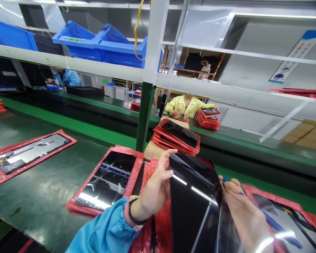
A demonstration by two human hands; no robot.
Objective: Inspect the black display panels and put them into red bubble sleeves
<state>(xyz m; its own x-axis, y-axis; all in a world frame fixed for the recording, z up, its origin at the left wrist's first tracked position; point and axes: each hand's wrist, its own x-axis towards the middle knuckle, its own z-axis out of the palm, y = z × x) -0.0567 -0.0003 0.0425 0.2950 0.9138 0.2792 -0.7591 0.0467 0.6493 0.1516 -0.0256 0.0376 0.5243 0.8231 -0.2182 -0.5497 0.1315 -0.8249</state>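
I hold a glossy black panel tilted up in front of me over red bubble-wrap bags. My left hand, in a blue sleeve with a dark wristband, grips the panel's left edge, thumb on the face and fingers raised behind it. My right hand is at the panel's right edge with its fingers curled on it. Glare from a shiny surface washes that hand out. A thin blue strip runs under its fingers toward the lower right.
More panels lie on red bubble-wrap bags on the dark green belt. A stack of red bags sits behind a green post. Blue bins stand on the shelf. A person in yellow and another in blue work beyond.
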